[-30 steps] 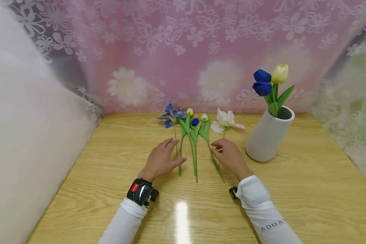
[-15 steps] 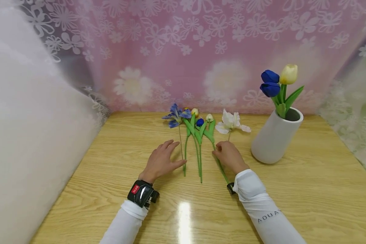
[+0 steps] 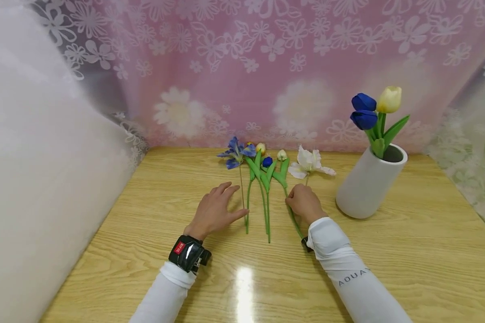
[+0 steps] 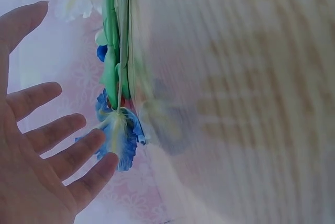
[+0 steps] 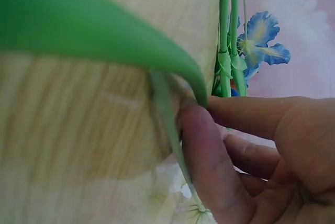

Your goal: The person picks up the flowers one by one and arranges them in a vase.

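The white tulip [image 3: 284, 177] lies on the wood-grained table [image 3: 145, 251], bloom away, its long axis slanting back toward the right wrist. The right hand [image 3: 307, 204], nearer, pinches its smooth green stem between thumb and forefinger. The left hand [image 3: 214, 211] holds nothing, fingers spread beside the ruffled blue iris [image 3: 235, 153]. A tapered white vase [image 3: 357, 186] holds 3 tulips [image 3: 364, 120].

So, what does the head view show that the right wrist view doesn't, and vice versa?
Head view only: the white vase with its blue tulips and pale yellow tulip.
Right wrist view only: the fingertips of the right hand pinching a green stem up close.
Both: the right hand, part of the left hand, the blue iris and other stems.
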`<state>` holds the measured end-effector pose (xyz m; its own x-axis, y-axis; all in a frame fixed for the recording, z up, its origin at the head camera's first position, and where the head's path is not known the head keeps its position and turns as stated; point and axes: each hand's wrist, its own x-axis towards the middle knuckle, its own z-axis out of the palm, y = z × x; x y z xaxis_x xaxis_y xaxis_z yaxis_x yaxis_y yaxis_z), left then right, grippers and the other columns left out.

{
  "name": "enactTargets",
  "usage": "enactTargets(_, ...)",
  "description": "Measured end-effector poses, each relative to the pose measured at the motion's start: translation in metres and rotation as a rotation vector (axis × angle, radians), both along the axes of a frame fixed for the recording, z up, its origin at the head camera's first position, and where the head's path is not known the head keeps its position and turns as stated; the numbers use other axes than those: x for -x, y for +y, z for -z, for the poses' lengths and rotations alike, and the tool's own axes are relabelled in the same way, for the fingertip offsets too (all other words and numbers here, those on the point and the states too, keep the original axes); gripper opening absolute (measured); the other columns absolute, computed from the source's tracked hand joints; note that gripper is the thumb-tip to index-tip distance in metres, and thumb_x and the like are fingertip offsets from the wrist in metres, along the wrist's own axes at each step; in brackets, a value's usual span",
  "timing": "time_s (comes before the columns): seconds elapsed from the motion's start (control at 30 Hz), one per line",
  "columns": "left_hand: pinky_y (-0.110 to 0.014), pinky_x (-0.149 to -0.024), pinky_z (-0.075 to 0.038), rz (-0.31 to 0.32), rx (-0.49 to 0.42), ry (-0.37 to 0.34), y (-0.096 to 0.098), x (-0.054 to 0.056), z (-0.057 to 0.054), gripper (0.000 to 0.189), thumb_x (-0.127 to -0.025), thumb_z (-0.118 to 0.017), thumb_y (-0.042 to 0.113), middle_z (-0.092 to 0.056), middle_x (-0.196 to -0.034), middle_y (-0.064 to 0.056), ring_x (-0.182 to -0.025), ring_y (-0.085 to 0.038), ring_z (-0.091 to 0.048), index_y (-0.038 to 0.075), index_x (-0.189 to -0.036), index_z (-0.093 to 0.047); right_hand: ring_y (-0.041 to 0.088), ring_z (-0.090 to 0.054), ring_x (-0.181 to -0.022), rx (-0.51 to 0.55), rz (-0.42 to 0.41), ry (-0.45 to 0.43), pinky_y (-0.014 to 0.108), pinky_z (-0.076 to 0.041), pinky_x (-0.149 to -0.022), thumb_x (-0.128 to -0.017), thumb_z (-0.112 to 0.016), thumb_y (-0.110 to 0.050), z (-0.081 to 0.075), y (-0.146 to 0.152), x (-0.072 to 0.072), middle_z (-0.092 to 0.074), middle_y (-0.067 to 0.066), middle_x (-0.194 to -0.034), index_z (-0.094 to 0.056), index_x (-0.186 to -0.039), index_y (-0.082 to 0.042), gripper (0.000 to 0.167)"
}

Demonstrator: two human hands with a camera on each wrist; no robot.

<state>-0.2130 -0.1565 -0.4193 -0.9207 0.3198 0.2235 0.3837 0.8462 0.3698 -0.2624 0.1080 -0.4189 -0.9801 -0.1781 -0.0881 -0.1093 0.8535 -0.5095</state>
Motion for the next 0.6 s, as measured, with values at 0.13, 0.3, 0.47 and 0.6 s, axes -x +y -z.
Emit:
enactTargets(0.13,-0.056,-0.096,-0.04,-0.006,-0.01,-0.009,0.0,0.001,-0.001,0.072,-0.083,-0.064,0.057,-0.042,-0.144,-0.012,-0.123,-0.038,-0.047,0.015,-0.14,-0.05,0.014,-0.052,-0.046,0.052,0.012,-0.017,0.026,-0.04,-0.046,-0.088,-0.058,-0.006,0.002,0.003,0.0,-0.057,0.003,-0.052,-0.067,-0.062,-0.003,0.028)
enactTargets(0.3,-0.056,-0.095,-0.04,0.001,-0.018,0.001,0.001,0.0,0.001,0.071,-0.084,-0.064,0.057,-0.043,-0.143,-0.012,-0.123,-0.037,-0.047,0.014,-0.139,-0.05,0.015,-0.062,-0.053,0.242,0.056,-0.091,0.029,-0.053,-0.057,-0.092,-0.057,-0.008,0.006,0.011,-0.002,-0.066,0.007,-0.071,-0.073,-0.087,0.001,0.019)
enactTargets(0.47,-0.056,-0.094,-0.041,0.006,-0.042,0.028,0.001,-0.001,0.002,0.069,-0.084,-0.064,0.055,-0.044,-0.142,-0.012,-0.121,-0.037,-0.048,0.014,-0.138,-0.051,0.019,-0.066,-0.069,0.479,0.108,-0.186,0.033,-0.057,-0.065,-0.095,-0.057,-0.012,0.003,0.017,-0.007,-0.066,0.017,-0.093,-0.067,-0.111,0.006,0.025)
enactTargets(0.6,-0.056,-0.095,-0.04,0.011,-0.068,0.026,0.002,-0.002,0.002,0.068,-0.084,-0.065,0.055,-0.044,-0.142,-0.012,-0.121,-0.038,-0.048,0.014,-0.137,-0.053,0.026,-0.067,-0.079,0.623,0.126,-0.211,0.033,-0.057,-0.069,-0.095,-0.059,-0.013,-0.003,0.018,-0.014,-0.064,0.021,-0.105,-0.062,-0.117,0.008,0.031)
